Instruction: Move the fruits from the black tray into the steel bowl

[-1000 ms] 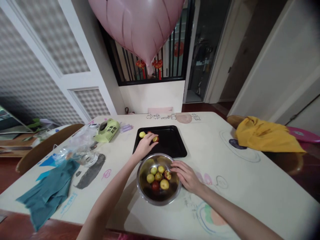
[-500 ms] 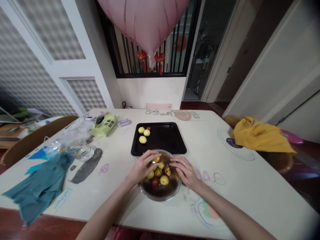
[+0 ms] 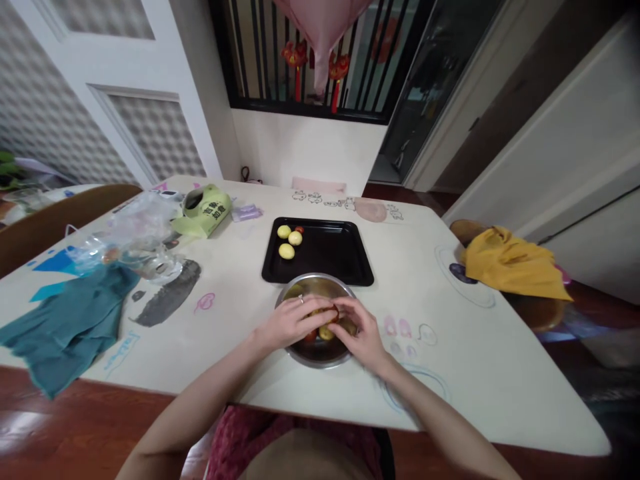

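A round steel bowl (image 3: 294, 358) holds several small round fruits, yellow-green and red, partly covered by my hands. Over the bowl, my left hand (image 3: 293, 323) curls its fingers around a small reddish fruit (image 3: 334, 311). From the other side my right hand (image 3: 361, 332) closes its thumb and fingers on the same fruit. Most of this fruit is hidden by the fingers. Just behind the bowl lies a black baking tray (image 3: 330, 257). In its left part are three yellow fruits (image 3: 287, 251) and one small red fruit (image 3: 299, 229).
A teal cloth (image 3: 70, 327) lies at the table's left, near a glass cup (image 3: 160, 263) and clear plastic bags (image 3: 143, 217). Behind them stands a light green package (image 3: 207, 210). A yellow cloth (image 3: 515, 263) hangs over a chair at right. A pink balloon (image 3: 325, 20) hangs ahead.
My right hand has moved left and come together with my left hand at the reddish fruit. Earlier the hands were apart, with the fruit at the left one. The view has tilted down.
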{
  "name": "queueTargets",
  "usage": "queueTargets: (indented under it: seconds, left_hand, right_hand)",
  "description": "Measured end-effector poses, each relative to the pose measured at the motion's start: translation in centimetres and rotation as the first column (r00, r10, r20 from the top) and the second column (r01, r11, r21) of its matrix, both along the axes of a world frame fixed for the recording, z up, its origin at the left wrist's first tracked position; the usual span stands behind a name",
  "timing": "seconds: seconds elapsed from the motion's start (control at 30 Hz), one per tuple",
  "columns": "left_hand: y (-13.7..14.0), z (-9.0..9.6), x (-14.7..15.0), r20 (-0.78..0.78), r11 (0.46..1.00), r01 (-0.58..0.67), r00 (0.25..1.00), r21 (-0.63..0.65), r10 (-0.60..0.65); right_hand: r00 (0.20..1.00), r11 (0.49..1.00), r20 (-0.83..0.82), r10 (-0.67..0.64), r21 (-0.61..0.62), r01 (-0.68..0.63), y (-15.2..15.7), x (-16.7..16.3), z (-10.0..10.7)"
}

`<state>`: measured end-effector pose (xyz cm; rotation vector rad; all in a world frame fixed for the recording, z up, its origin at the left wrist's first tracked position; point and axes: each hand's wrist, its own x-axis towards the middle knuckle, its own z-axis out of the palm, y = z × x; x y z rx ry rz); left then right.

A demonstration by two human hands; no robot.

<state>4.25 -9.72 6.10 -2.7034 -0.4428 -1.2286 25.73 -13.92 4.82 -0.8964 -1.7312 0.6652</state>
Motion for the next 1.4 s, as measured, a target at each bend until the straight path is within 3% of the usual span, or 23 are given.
queueTargets:
  seconds: [0.13,0.27,0.37,0.53,0.8,1.03,1.4]
  left_hand:
    - [0.4,-0.1,-0.3,-0.041,0.999,0.009,0.999,-0.036,-0.011]
    - [1.4,0.2,-1.0,-0.028,0.998,0.022,0.999,-0.061,-0.024]
    - [2.4,0.2,-1.6,-0.017,0.984,0.024,0.999,-0.177,-0.027]
    - [3.7,-0.4,-2.2,-0.013,0.924,0.02,1.0,-0.382,-0.027]
    - [4.0,-0.9,-2.1,-0.031,0.866,0.043,0.997,-0.497,-0.067]
    - [4.1,-1.1,-2.1,-0.037,0.845,0.052,0.996,-0.532,-0.084]
    - [4.0,-0.8,-2.1,-0.05,0.837,0.056,0.994,-0.545,-0.099]
  right_hand:
    - [0.998,0.998,-0.055,-0.003,-0.058,0.0,-0.2,-0.1,-0.1]
    - [0.999,0.999,-0.003,-0.048,0.022,0.048,0.0,0.8,0.0]
    - [0.989,0.993,0.129,-0.08,0.093,0.068,0.5,1.8,-0.1]
    - [0.956,0.996,0.29,0.04,0.069,-0.063,1.1,3.1,-0.3]
    - [0.896,0.99,0.425,0.131,-0.012,-0.139,1.0,4.0,0.6]
    - [0.878,0.98,0.443,0.185,-0.012,-0.2,1.2,4.4,0.7]
    - [0.923,0.983,0.343,0.175,-0.014,-0.181,1.4,4.4,0.1]
